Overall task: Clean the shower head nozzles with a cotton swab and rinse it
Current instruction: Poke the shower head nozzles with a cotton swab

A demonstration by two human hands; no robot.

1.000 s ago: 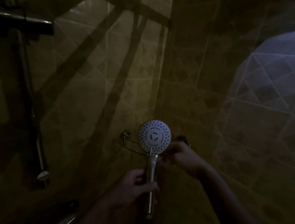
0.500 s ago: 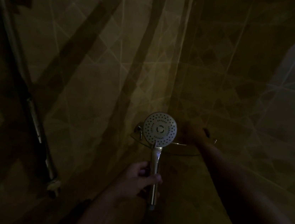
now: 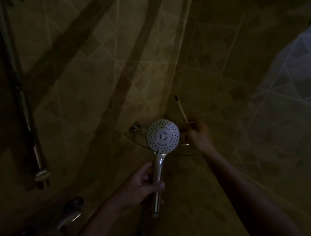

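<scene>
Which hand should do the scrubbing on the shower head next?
Right. The right hand already holds the cotton swab just beside the shower head, tip pointing up, clear of the nozzles. The left hand grips the handle with the nozzle face turned toward the camera.

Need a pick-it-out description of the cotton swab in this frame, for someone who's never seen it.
Start at the tiled wall corner, where a glass corner shelf sits behind the white round shower head. Just right of that head, the right hand pinches a thin pale stick slanting up and left: the cotton swab. It is the only slim straight thing there, with a dark-looking tip.
</scene>
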